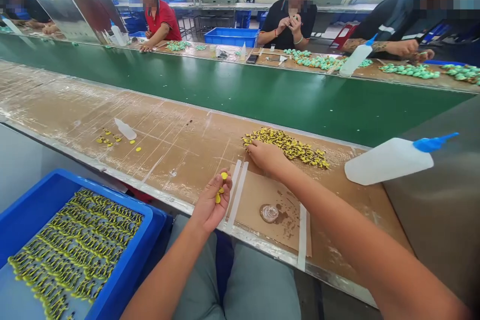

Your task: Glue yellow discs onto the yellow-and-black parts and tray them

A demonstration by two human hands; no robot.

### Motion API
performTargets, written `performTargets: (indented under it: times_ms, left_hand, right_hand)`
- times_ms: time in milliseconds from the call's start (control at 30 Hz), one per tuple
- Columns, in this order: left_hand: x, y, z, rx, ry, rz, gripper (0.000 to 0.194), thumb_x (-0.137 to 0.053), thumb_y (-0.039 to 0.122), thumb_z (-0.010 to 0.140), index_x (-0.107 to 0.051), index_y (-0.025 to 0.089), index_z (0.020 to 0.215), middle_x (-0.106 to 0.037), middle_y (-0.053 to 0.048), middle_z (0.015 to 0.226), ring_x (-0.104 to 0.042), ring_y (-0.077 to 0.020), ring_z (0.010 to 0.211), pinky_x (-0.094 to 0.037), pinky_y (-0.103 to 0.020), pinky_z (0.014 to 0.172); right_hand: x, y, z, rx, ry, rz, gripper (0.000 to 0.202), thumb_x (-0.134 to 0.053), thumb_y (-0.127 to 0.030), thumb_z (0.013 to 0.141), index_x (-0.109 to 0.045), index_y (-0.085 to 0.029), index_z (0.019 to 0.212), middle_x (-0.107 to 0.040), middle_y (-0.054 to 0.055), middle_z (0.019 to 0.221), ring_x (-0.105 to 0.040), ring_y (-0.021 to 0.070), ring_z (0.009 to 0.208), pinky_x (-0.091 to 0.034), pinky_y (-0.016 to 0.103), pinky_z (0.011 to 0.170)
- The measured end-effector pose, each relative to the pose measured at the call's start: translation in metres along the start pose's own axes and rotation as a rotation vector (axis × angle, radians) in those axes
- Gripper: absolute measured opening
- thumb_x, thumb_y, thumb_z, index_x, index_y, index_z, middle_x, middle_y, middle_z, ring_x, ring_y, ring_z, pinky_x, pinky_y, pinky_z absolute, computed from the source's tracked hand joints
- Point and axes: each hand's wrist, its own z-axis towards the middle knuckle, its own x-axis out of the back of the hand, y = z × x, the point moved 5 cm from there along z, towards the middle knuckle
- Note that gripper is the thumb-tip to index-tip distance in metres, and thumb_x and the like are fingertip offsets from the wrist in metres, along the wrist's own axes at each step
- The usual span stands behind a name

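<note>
My left hand [213, 200] is closed around several small yellow round pieces [220, 190], palm turned up, above the table's near edge. My right hand [266, 155] reaches to the left end of a pile of small yellow and dark pieces [288, 145]. Its fingers are bent together at the pile, and what lies between the fingertips is hidden. Between my forearms, a taped cardboard sheet [258, 190] carries a round blob of clear, wet-looking material [269, 213] with dark spots beside it.
A blue bin [150, 210] at lower left holds rows of yellow-and-dark pieces. A blue-tipped white bottle [390, 161] lies at right; a small white bottle [125, 129] lies near loose yellow discs [107, 137]. Beyond the green belt [210, 85], other people handle mint-green pieces [318, 62].
</note>
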Motion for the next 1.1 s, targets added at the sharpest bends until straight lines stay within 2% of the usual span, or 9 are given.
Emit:
performTargets:
  times_ms: [100, 200, 400, 567, 700, 867, 967, 1033, 1100]
  left_hand:
    - [-0.001, 0.002, 0.008, -0.039, 0.002, 0.081, 0.016, -0.060, 0.004, 0.086, -0.069, 0.008, 0.099, -0.071, -0.010, 0.097, -0.070, -0.0105, 0.085, -0.057, -0.015, 0.077]
    - [-0.003, 0.002, 0.011, -0.064, -0.018, 0.132, 0.018, -0.066, 0.005, 0.081, -0.071, 0.007, 0.098, -0.073, -0.010, 0.093, -0.070, -0.0111, 0.084, -0.056, -0.017, 0.082]
    - [-0.003, -0.001, 0.013, -0.055, -0.039, 0.124, 0.019, -0.074, 0.009, 0.076, -0.073, 0.009, 0.095, -0.073, -0.009, 0.090, -0.070, -0.0105, 0.078, -0.055, -0.016, 0.076]
    - [-0.003, -0.004, 0.012, -0.051, -0.100, 0.122, 0.021, -0.075, 0.012, 0.076, -0.073, 0.007, 0.097, -0.072, -0.009, 0.089, -0.069, -0.0095, 0.076, -0.055, -0.014, 0.073]
    - [-0.002, -0.003, 0.013, -0.085, -0.100, 0.123, 0.020, -0.077, 0.013, 0.074, -0.073, 0.007, 0.093, -0.071, -0.009, 0.090, -0.068, -0.0085, 0.075, -0.054, -0.014, 0.073]
    - [-0.002, -0.003, 0.014, -0.106, -0.096, 0.129, 0.017, -0.076, 0.012, 0.074, -0.074, 0.009, 0.091, -0.072, -0.008, 0.088, -0.069, -0.0086, 0.076, -0.054, -0.014, 0.075]
    - [0.000, -0.005, 0.015, -0.107, -0.086, 0.139, 0.019, -0.076, 0.011, 0.073, -0.073, 0.010, 0.092, -0.072, -0.008, 0.088, -0.069, -0.0092, 0.075, -0.055, -0.015, 0.072]
    - [0.002, -0.007, 0.016, -0.107, -0.078, 0.144, 0.022, -0.077, 0.010, 0.073, -0.073, 0.010, 0.094, -0.073, -0.008, 0.089, -0.069, -0.0096, 0.075, -0.055, -0.015, 0.072]
    - [0.003, -0.008, 0.017, -0.101, -0.082, 0.139, 0.023, -0.076, 0.009, 0.073, -0.073, 0.010, 0.095, -0.073, -0.007, 0.090, -0.069, -0.0090, 0.075, -0.056, -0.015, 0.072]
  right_hand:
    - [-0.007, -0.004, 0.006, 0.056, -0.032, -0.084, 0.031, -0.034, -0.019, 0.096, -0.062, -0.014, 0.107, -0.063, 0.017, 0.107, -0.065, 0.0248, 0.092, -0.044, 0.031, 0.071]
    - [-0.008, -0.009, 0.007, 0.142, -0.050, -0.141, 0.031, -0.034, -0.016, 0.095, -0.061, -0.012, 0.111, -0.063, 0.018, 0.102, -0.065, 0.0253, 0.087, -0.043, 0.031, 0.067]
    - [-0.009, -0.012, 0.013, 0.293, -0.048, -0.207, 0.027, -0.042, -0.016, 0.090, -0.066, -0.015, 0.101, -0.065, 0.015, 0.094, -0.065, 0.0223, 0.075, -0.036, 0.028, 0.057]
    - [-0.012, -0.010, 0.010, 0.357, 0.005, -0.220, 0.027, -0.042, -0.019, 0.090, -0.066, -0.018, 0.102, -0.066, 0.011, 0.093, -0.063, 0.0211, 0.071, -0.029, 0.028, 0.052]
    - [-0.015, -0.008, 0.008, 0.377, 0.044, -0.217, 0.024, -0.042, -0.013, 0.088, -0.066, -0.016, 0.092, -0.066, 0.011, 0.087, -0.062, 0.0187, 0.065, -0.028, 0.028, 0.053]
    - [-0.022, 0.002, 0.010, 0.358, 0.082, -0.170, 0.022, -0.045, -0.023, 0.088, -0.066, -0.015, 0.093, -0.068, 0.011, 0.085, -0.063, 0.0202, 0.067, -0.033, 0.028, 0.055]
    - [-0.022, 0.009, 0.007, 0.321, 0.133, 0.019, 0.027, -0.046, -0.026, 0.088, -0.067, -0.019, 0.103, -0.070, 0.010, 0.095, -0.065, 0.0205, 0.077, -0.038, 0.028, 0.061]
    - [-0.019, 0.016, 0.005, 0.189, 0.136, 0.393, 0.026, -0.053, -0.029, 0.083, -0.070, -0.020, 0.102, -0.071, 0.010, 0.099, -0.065, 0.0212, 0.083, -0.042, 0.029, 0.068]
    - [-0.021, 0.027, 0.004, -0.043, 0.130, 0.902, 0.022, -0.066, -0.028, 0.072, -0.073, -0.019, 0.092, -0.072, 0.008, 0.090, -0.065, 0.0217, 0.084, -0.045, 0.030, 0.073]
